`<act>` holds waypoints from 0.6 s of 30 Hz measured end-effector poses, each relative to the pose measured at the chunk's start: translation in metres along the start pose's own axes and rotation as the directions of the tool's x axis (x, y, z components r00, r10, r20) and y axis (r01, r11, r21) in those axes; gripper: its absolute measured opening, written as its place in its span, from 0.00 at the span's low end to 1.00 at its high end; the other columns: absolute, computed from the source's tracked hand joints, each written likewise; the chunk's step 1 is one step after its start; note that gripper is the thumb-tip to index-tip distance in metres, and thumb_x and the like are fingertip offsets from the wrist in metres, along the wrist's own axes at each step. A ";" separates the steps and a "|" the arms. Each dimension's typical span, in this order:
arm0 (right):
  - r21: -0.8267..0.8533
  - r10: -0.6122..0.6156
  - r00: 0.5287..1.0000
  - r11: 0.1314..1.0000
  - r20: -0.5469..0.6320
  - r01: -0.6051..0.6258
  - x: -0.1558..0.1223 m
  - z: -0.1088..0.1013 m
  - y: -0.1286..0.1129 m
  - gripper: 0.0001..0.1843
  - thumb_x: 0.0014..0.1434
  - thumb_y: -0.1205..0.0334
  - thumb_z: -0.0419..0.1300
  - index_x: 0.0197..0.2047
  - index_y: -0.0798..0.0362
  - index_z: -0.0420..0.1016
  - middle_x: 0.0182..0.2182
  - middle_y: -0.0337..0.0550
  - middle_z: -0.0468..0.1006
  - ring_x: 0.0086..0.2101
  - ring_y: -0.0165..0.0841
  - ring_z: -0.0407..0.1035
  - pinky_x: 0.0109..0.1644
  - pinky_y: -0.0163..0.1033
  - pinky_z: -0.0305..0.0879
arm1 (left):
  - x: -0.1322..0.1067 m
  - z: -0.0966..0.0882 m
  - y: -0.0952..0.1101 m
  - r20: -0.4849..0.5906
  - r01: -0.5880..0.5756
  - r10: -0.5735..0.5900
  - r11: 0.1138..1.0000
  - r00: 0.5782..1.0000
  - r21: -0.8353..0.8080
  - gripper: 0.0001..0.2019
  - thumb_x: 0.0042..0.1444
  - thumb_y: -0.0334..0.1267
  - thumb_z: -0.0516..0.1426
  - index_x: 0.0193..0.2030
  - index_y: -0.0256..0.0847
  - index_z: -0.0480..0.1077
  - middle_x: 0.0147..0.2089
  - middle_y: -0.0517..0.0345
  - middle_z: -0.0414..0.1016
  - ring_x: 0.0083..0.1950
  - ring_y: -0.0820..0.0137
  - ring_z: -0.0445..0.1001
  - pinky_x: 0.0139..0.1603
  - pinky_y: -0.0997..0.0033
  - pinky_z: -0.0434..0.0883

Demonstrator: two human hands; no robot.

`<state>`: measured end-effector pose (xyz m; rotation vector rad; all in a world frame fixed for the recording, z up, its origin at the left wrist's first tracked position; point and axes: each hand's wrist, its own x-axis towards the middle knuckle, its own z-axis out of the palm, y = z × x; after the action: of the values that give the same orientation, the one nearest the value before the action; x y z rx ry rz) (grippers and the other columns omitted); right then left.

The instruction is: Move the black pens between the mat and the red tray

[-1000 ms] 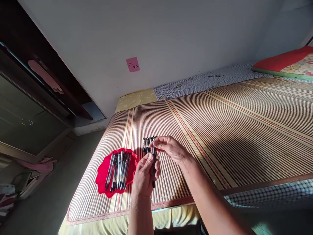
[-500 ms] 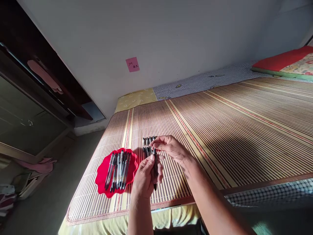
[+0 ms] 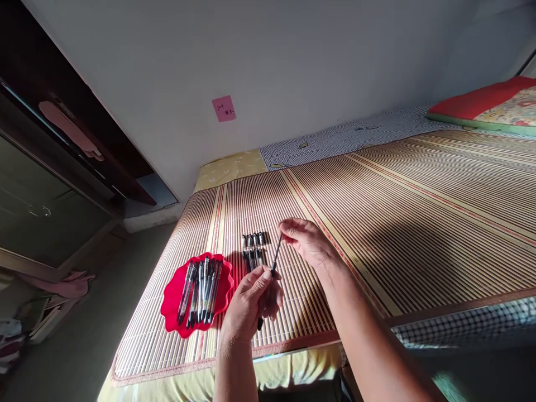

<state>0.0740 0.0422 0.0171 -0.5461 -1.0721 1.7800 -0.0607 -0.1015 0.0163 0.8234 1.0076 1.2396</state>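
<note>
My left hand (image 3: 251,301) is closed around a black pen (image 3: 260,324), whose dark lower end pokes out beneath the fingers. From the pen's upper end a thin dark refill (image 3: 277,248) slants up and to the right. My right hand (image 3: 307,240) pinches the top of that refill between thumb and fingertips. Just beyond my left hand, several black-capped pens (image 3: 253,241) lie side by side on the mat, their lower parts hidden by the hand. To the left, a red scalloped plate (image 3: 170,304) bears a pile of clear pens (image 3: 201,290) with black caps.
A striped bamboo mat (image 3: 355,223) covers the bed, and its front edge runs close below my hands. A pink note (image 3: 224,108) is stuck on the wall behind. A folded red quilt (image 3: 469,103) lies at the far right. Dark floor (image 3: 138,268) drops away left.
My right hand has moved up and right, away from my left hand. The thin refill now shows between the two hands, and the pen in my left hand has tilted.
</note>
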 end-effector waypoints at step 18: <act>-0.061 0.082 0.996 0.995 -0.020 -0.083 -0.007 0.029 0.014 0.22 0.39 0.50 0.81 0.32 0.53 0.80 0.30 0.39 0.80 0.29 0.29 0.73 0.33 0.36 0.69 | 0.006 -0.015 -0.004 -0.379 -0.203 0.136 0.969 0.915 -0.144 0.19 0.49 0.47 0.73 0.40 0.35 0.77 0.36 0.52 0.81 0.32 0.72 0.77 0.30 0.78 0.70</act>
<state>0.0486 0.0216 0.0197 -0.6513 -1.1097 1.8150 -0.0729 -0.0962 0.0062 0.5549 1.1165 1.6526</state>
